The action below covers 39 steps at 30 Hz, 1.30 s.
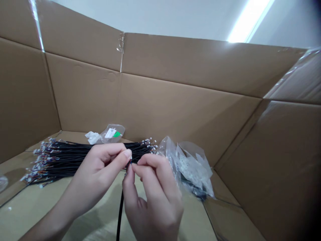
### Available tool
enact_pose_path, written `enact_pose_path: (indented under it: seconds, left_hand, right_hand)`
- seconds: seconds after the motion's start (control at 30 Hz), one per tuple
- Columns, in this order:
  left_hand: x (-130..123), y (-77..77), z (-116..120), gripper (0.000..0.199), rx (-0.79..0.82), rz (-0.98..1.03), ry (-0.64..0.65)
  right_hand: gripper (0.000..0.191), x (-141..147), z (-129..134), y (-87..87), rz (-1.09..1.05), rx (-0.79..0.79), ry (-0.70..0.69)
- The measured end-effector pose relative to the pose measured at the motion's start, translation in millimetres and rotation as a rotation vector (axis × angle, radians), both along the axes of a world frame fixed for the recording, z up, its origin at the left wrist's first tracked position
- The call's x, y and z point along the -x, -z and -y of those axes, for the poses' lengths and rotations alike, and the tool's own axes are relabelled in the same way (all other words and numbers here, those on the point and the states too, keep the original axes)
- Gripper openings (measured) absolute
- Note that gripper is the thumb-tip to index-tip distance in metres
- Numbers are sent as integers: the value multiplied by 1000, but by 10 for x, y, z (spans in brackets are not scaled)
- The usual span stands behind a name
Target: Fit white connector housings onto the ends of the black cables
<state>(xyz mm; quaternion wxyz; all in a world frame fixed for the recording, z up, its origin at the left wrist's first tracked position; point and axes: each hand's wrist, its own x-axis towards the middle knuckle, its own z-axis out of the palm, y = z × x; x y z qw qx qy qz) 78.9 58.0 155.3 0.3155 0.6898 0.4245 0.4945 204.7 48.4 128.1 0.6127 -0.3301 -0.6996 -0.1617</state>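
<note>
A black cable [120, 214] hangs down between my hands, with thin coloured wires [130, 162] coming out of its upper end. My left hand [100, 170] pinches a small white connector [130, 157] at the wire tips, mostly hidden by the thumb and fingers. Just below, my right hand [155, 190] has its thumb and fingertips closed around the wires. Behind both hands lies a bundle of black cables [72, 157], with white connectors and coloured wires at both ends.
Right of the bundle sits a clear plastic bag [193, 164] holding many small white parts. A labelled clear bag [112, 132] lies behind the cables. Tall cardboard walls [175, 107] surround the work surface [195, 221]. A clear round item [3, 182] is at the left edge.
</note>
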Motion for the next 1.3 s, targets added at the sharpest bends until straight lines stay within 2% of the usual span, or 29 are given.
enact_pose_path:
  seconds: [0.13, 0.27, 0.73, 0.9, 1.07, 1.3]
  left_hand:
    - [-4, -8, 11, 43, -20, -55, -34]
    - [10, -34, 11, 43, -33, -93, -35]
    - [78, -73, -37, 43, -10, -128, 98]
    - [79, -59, -34, 44, 12, -66, 138]
    - [72, -16, -45, 46, 105, 50, 208]
    - [87, 62, -60, 52, 151, 133, 198]
  right_hand:
    - [12, -9, -8, 6, 52, -26, 43]
    - [13, -9, -2, -6, 69, 15, 46]
    - [18, -11, -3, -1, 38, 35, -52]
    - [17, -23, -10, -12, 14, 54, -78]
    - [17, -36, -18, -30, -6, 25, -75]
    - [15, -32, 9, -27, -27, 40, -95]
